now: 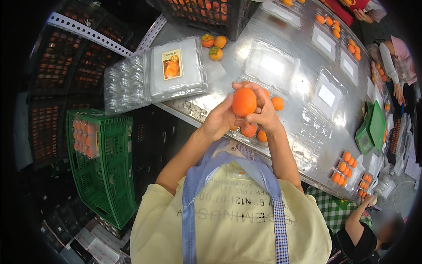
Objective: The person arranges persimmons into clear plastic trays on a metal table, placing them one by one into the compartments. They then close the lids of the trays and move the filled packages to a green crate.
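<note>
An orange persimmon (244, 102) is held up between both my hands, above the near edge of a metal table (227, 76). My left hand (220, 115) touches its left side with the fingertips. Curled around its top and right side are the fingers of my right hand (263, 110). Beneath the hands, several more persimmons (277, 103) lie in a clear plastic tray that my hands partly hide. Just beyond is an open clear clamshell box (272, 66) with a white pad. To the left stand stacked clear clamshell packs (179, 69) with a picture label, beside three loose persimmons (215, 53).
A black crate of fruit (204, 16) stands at the table's far left. A green crate (123, 165) holds a filled pack at the left. Farther right are more clamshells (326, 94), a green scale (371, 128) and filled trays (344, 168). Other people work along the table's right side.
</note>
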`<action>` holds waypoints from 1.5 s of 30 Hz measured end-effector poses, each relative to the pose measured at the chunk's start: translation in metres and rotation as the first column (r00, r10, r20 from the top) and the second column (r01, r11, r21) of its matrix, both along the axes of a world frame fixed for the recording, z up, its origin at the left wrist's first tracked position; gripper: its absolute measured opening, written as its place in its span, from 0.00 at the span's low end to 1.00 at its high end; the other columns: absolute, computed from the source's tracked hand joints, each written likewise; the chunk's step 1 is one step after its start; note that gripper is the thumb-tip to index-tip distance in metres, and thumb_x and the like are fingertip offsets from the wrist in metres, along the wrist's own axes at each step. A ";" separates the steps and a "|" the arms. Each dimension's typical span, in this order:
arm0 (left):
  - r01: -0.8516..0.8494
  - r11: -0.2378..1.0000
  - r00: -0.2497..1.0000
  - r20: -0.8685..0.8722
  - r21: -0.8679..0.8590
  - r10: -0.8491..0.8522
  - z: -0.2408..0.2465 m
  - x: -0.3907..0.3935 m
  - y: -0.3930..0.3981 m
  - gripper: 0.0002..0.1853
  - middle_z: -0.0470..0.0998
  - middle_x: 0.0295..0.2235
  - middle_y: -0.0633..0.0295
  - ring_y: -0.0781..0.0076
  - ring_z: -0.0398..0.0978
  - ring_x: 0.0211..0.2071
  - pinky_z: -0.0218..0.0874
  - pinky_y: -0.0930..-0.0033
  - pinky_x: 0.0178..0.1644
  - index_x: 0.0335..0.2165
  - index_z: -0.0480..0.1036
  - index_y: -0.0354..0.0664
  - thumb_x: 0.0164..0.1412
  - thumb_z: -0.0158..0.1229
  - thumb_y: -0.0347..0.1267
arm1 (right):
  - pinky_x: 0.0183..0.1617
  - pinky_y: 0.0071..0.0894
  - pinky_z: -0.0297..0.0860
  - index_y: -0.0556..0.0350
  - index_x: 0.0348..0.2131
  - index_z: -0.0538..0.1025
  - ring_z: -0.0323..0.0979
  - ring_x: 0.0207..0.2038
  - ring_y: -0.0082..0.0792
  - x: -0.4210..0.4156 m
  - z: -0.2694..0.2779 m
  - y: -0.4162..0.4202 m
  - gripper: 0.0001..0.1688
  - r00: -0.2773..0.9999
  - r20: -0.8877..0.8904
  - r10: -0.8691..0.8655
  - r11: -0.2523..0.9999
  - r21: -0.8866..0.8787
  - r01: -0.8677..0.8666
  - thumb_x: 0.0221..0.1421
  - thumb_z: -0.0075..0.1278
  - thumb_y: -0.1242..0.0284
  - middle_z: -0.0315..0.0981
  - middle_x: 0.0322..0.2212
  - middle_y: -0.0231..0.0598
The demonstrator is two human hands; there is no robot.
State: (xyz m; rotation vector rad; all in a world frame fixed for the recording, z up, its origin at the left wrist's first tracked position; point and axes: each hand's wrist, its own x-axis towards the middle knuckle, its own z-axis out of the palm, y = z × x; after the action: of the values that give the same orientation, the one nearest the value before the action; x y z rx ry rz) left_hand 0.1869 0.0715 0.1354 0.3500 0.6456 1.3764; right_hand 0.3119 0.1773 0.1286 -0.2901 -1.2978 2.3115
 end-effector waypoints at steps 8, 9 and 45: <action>-0.210 0.976 0.844 -0.514 -0.053 0.154 0.018 0.021 -0.009 0.24 0.73 0.41 0.58 0.75 0.73 0.39 0.68 0.74 0.42 0.50 0.64 0.32 0.64 0.48 0.40 | 0.55 0.35 0.61 0.56 0.51 0.65 0.62 0.53 0.35 0.034 0.010 -0.015 0.43 0.907 0.146 -0.396 0.647 0.745 0.162 0.34 0.67 0.68 0.64 0.50 0.39; -0.198 0.979 0.837 -0.530 -0.056 0.139 0.020 0.023 -0.011 0.24 0.73 0.41 0.57 0.74 0.74 0.39 0.68 0.73 0.42 0.51 0.63 0.32 0.65 0.46 0.41 | 0.55 0.35 0.61 0.57 0.51 0.66 0.63 0.52 0.35 0.036 0.010 -0.019 0.43 0.890 0.170 -0.424 0.641 0.750 0.162 0.35 0.67 0.68 0.65 0.49 0.39; -0.111 0.969 -0.104 -0.973 0.219 0.207 -0.064 -0.057 0.104 0.14 0.71 0.38 0.58 0.60 0.69 0.40 0.61 0.64 0.46 0.38 0.70 0.42 0.50 0.59 0.33 | 0.37 0.21 0.66 0.61 0.37 0.75 0.69 0.30 0.20 0.111 -0.058 -0.006 0.09 0.628 0.389 -0.674 0.717 0.549 0.430 0.53 0.51 0.79 0.74 0.29 0.32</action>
State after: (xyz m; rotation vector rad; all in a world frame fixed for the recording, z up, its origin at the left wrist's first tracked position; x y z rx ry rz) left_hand 0.1302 0.1755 0.0712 1.5496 2.0154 1.1099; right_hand 0.4224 0.1713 0.0703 -1.1430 -1.6184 1.3882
